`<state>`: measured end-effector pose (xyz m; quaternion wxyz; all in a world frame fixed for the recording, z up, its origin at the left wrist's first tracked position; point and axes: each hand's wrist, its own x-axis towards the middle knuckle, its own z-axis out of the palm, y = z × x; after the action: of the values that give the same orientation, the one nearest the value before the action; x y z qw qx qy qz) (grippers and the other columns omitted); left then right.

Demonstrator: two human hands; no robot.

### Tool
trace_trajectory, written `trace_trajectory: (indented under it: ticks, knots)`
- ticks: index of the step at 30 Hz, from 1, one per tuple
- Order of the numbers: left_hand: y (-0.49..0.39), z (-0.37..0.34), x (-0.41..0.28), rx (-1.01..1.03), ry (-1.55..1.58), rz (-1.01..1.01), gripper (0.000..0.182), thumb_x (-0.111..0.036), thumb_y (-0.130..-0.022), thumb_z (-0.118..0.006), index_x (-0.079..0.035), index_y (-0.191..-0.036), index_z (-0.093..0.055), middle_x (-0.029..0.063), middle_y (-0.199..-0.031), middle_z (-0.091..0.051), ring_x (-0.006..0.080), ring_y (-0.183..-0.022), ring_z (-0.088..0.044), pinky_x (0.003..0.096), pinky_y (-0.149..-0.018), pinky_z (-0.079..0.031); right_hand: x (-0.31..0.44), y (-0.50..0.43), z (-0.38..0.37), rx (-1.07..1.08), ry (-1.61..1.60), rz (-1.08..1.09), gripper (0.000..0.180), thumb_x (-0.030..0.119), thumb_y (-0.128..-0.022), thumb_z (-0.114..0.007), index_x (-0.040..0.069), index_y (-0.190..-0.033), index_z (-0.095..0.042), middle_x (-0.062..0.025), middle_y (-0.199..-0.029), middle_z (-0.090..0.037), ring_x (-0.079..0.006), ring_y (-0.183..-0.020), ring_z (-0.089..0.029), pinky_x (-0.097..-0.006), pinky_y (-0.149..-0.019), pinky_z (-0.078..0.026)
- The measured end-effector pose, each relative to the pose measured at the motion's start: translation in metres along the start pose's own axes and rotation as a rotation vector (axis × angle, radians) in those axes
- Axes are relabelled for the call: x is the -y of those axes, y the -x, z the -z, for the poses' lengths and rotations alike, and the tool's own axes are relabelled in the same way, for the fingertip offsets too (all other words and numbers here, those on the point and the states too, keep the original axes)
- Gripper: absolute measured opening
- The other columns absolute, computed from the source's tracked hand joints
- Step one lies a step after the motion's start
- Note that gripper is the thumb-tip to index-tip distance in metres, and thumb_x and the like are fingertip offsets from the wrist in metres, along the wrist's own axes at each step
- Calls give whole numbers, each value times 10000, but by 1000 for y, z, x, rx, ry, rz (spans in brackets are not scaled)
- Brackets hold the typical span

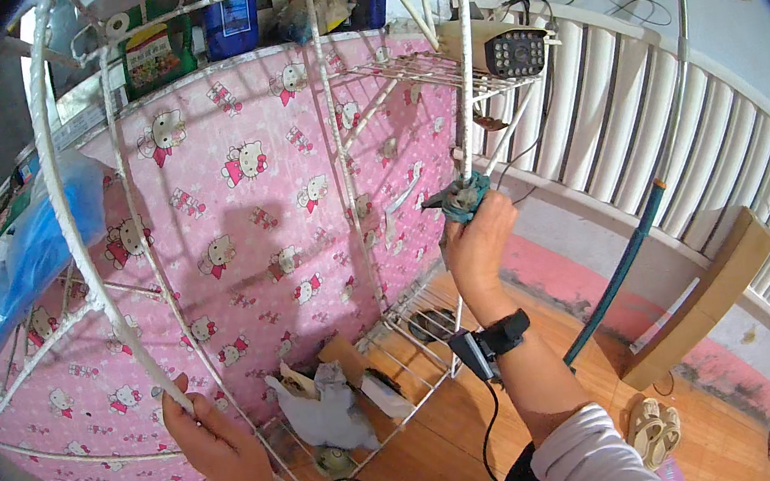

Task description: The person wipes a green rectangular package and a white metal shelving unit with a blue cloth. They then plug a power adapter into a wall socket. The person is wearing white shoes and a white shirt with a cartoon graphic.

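Observation:
A white-painted metal rack [64, 210] stands before me, its posts and wire shelves showing chipped, rough paint. Low on the near left post, my left hand [218, 438] has its fingers closed around the rod. My right hand [483, 235] clutches a crumpled teal-grey cloth [465, 197] pressed around the right upright post [467, 69]. Part of the cloth and the post behind it are hidden by my fingers. Just above and to the right, a camera-like device [513, 52] with a grid of lights rests on a small wire shelf [421, 71].
Behind the rack is a pink cartoon-print panel [246, 237]. The bottom shelf holds a white plastic bag [324, 413] and an open cardboard box [367, 381]. To the right are a white radiator [691, 127], a long-handled pole [680, 70], a cardboard piece [706, 300] and sandals [652, 431].

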<state>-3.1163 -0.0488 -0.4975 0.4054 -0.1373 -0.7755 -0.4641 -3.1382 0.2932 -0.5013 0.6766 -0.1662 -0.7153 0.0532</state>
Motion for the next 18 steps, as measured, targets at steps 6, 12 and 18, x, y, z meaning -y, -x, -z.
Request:
trace_trajectory:
  ticks: [6,12,18]
  knots:
    - [-1,0,1,4,-10,-23,309,-139,-969,-373,66,-1192,-433,193,-1129,-518,305,-984,-508,368,-871,-398,17,-48,23,121,-151,-54,279,28,-702,-594,-42,-930,-449,-252,-906,-500,-433,-881,-455,-492,-766,-348]
    - [-3,3,2,21,-37,-47,301,-133,-962,-380,62,-1182,-444,185,-1105,-530,291,-955,-514,362,-838,-404,33,-112,5,43,-178,-199,262,160,-791,-637,-57,-860,-507,-258,-762,-553,-463,-776,-525,-477,-691,-412]
    - [-2,4,5,32,-35,28,300,-129,-961,-376,57,-1183,-453,186,-1110,-533,292,-962,-523,359,-845,-407,15,-38,6,88,17,9,279,15,-666,-618,-21,-910,-488,-217,-856,-524,-423,-857,-486,-491,-721,-356]
